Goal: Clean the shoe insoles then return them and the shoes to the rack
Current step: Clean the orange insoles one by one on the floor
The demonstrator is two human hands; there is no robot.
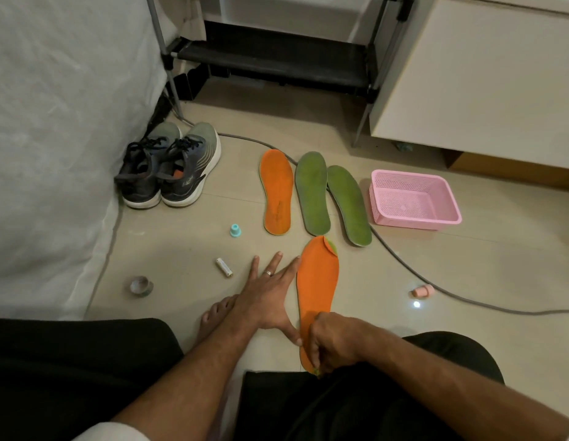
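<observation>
An orange insole (318, 281) lies on the floor in front of me, its toe tip peeling to show green. My left hand (270, 294) lies flat with straight fingers along its left edge, thumb touching it. My right hand (332, 342) has curled fingers pinching the insole's heel end. Farther off lie a second orange insole (276, 190) and two green insoles (312, 192) (350, 203) side by side. A pair of grey sneakers (172, 167) stands at the left by a white cover. The black shoe rack (277, 58) stands at the back.
A pink mesh basket (448, 208) sits right of the green insoles. A grey cable (404, 265) runs across the floor. Small items lie about: a teal cap (235, 230), a battery (224, 267), a tape roll (141, 285), a pink cap (423, 291). A white cabinet (483, 74) stands at right.
</observation>
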